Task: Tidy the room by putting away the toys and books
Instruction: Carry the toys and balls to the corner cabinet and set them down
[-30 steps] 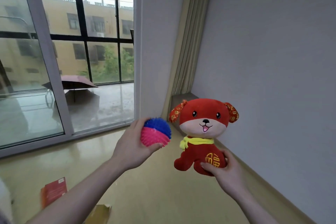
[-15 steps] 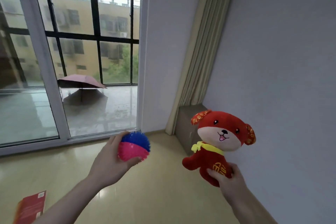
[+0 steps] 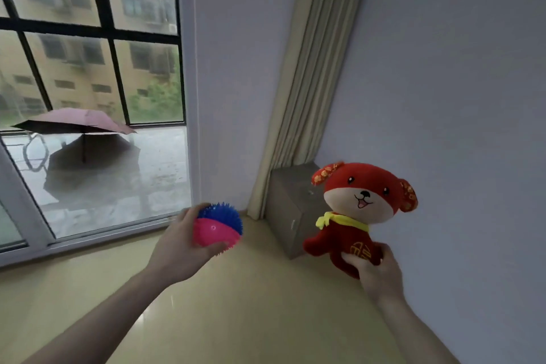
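Observation:
My left hand [image 3: 180,248] grips a spiky ball [image 3: 218,226], blue on top and pink below, held out over the floor at mid-frame. My right hand [image 3: 375,270] grips the lower body of a red plush dog [image 3: 362,210] with a cream face and a yellow scarf, holding it upright and facing me. The dog is in front of a grey box [image 3: 291,204] that stands in the corner under the curtain.
A beige curtain [image 3: 313,74] hangs in the corner above the box. The grey wall [image 3: 458,127] runs along the right. Glass doors [image 3: 88,97] fill the left, with an open umbrella outside. The floor [image 3: 251,304] is glossy beige.
The view has swung right and closer to the corner; the grey box looks larger. The red book on the floor at lower left has left the view. Both hands still hold their toys.

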### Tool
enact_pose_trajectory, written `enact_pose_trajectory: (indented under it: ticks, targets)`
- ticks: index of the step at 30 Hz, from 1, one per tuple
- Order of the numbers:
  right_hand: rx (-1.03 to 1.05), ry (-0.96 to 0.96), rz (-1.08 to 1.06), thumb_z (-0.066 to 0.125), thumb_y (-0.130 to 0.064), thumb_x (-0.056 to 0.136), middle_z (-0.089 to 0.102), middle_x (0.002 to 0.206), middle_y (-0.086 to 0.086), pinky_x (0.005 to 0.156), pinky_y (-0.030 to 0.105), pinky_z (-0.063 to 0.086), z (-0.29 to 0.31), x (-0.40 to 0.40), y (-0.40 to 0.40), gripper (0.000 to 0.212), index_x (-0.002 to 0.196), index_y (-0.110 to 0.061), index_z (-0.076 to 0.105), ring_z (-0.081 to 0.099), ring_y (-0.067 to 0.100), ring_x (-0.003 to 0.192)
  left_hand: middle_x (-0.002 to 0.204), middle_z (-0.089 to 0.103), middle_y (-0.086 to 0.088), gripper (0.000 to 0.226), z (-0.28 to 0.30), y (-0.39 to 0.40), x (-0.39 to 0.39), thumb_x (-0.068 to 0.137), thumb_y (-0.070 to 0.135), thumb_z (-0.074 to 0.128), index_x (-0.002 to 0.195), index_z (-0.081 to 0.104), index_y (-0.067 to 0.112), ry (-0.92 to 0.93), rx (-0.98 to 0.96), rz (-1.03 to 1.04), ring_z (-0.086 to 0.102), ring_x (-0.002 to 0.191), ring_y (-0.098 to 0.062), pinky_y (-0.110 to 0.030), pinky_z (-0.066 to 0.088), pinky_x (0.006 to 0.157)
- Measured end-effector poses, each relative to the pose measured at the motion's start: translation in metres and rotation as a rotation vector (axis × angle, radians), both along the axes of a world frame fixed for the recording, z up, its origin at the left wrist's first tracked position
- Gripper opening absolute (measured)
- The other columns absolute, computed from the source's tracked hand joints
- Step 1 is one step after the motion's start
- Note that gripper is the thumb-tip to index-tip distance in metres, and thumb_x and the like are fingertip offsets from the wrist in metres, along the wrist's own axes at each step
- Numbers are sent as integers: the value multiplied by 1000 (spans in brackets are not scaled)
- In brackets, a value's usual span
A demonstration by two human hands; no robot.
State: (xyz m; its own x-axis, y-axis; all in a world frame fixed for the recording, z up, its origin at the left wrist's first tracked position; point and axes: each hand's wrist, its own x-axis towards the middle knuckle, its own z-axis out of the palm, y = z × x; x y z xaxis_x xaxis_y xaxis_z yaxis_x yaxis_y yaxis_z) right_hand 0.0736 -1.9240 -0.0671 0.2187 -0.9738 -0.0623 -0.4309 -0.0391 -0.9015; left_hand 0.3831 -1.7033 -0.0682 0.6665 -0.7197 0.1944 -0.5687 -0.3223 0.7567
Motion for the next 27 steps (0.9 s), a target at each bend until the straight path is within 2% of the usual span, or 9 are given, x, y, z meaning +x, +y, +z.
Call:
enact_pose_trajectory:
  ticks: [5, 8, 10, 13, 15, 19, 23, 27]
  targets:
    - [-17, -13, -86, 90, -36, 69, 65, 102, -7, 83, 43, 57, -8, 14, -89, 57, 113, -28, 55, 65, 16, 94, 130, 50, 22, 92, 0, -125, 18, 64, 64, 84, 142, 37, 49, 9, 32, -117, 57, 112, -15, -42, 54, 92]
    - [-36, -2, -112, 90, -32, 71, 65, 103, -7, 75, 36, 53, -16, 26, -154, 57, 114, -25, 54, 64, 13, 93, 129, 49, 24, 95, -7, -202, 30, 61, 73, 81, 142, 37, 49, 18, 53, -156, 57, 110, -14, -42, 53, 91]
    - [-52, 16, -132, 90, -30, 70, 65, 103, -5, 71, 33, 51, -23, 32, -193, 58, 114, -23, 54, 63, 12, 91, 130, 48, 22, 94, -12, -243, 35, 63, 70, 84, 142, 38, 47, 44, 68, -168, 57, 111, -15, -39, 53, 90]
    - [-67, 52, -149, 91, -28, 65, 65, 101, -4, 79, 42, 57, -34, 42, -262, 62, 114, -23, 53, 63, 13, 89, 133, 50, 15, 91, -24, -308, 44, 67, 59, 88, 142, 40, 43, 61, 83, -154, 56, 111, -16, -34, 49, 87]
    - [-74, 89, -130, 91, -28, 65, 64, 101, -4, 83, 46, 59, -46, 48, -320, 63, 114, -24, 53, 63, 15, 90, 134, 50, 14, 92, -37, -356, 49, 66, 61, 87, 143, 40, 42, 64, 136, -150, 56, 109, -16, -35, 49, 88]
    - [-85, 164, -109, 91, -34, 67, 61, 107, -1, 83, 42, 57, -60, 62, -408, 66, 118, -28, 49, 63, 21, 95, 134, 48, 13, 98, -49, -416, 54, 61, 71, 79, 145, 39, 42, 91, 232, -128, 55, 109, -17, -41, 52, 91]
    - [-6, 189, -101, 89, -38, 67, 61, 110, 1, 78, 37, 55, -87, 82, -486, 69, 122, -26, 50, 63, 22, 97, 139, 50, 7, 91, -67, -481, 66, 73, 58, 84, 149, 39, 36, 105, 318, -65, 48, 105, -15, -34, 45, 86]
    - [-6, 222, -111, 88, -43, 64, 61, 110, -2, 84, 45, 59, -103, 103, -549, 71, 122, -28, 49, 64, 21, 97, 141, 50, 2, 93, -93, -541, 85, 72, 53, 87, 149, 41, 31, 171, 344, -58, 50, 108, -16, -33, 46, 85]
